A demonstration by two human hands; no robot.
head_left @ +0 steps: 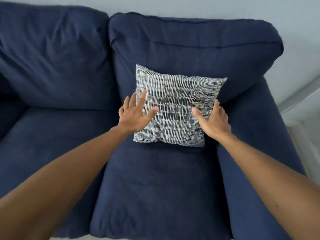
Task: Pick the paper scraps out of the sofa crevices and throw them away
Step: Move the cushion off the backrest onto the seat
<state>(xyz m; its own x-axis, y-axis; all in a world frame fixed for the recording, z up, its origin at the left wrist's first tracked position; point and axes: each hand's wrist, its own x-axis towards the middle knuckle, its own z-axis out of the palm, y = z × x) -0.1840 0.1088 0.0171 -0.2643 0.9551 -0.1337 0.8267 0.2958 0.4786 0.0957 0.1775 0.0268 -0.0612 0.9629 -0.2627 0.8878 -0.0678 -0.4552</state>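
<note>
A dark blue sofa (155,179) fills the view. A grey-and-white patterned throw pillow (174,108) leans against the right back cushion (190,54). My left hand (135,115) is at the pillow's left edge, fingers spread, thumb lying over the front of the fabric. My right hand (213,120) is on the pillow's right edge, thumb on the front and fingers curled behind the side. No paper scraps are visible; the crevices under and behind the pillow are hidden.
A second seat and back cushion (52,66) lie to the left, with a crevice (110,66) between the two backs. The right armrest (256,135) borders the seat. A pale wall (294,18) and white trim (303,108) stand behind and right.
</note>
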